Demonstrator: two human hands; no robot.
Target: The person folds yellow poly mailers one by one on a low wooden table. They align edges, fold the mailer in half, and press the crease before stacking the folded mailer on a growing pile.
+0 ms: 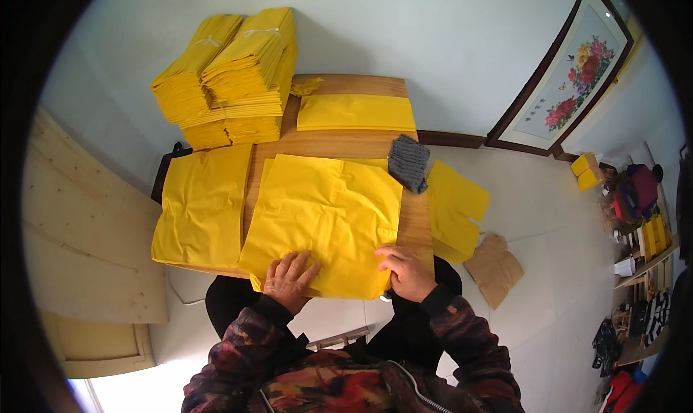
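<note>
A large creased yellow sheet [325, 211], paper- or cloth-like, lies over the front of the wooden table in front of me, its near edge hanging slightly over. Another yellow layer shows beneath its far edge. My left hand [290, 277] rests flat on its near left part with the fingers spread. At its right edge, the bent fingers of my right hand [407, 271] are closed on the border; the thumb is hard to see. To the left is a flat pile of yellow sheets [201, 207]. A dark grey knitted cloth [409, 163] sits by the sheet's far right corner.
Tall tied stacks of folded yellow sheets [249, 56] stand at the back left. A folded yellow piece [356, 113] lies on the wooden table [346, 147] at the back. Right of the table, a yellow sheet [453, 204] and a brown piece [495, 270] are lower down. Shelves [642, 276] stand far right.
</note>
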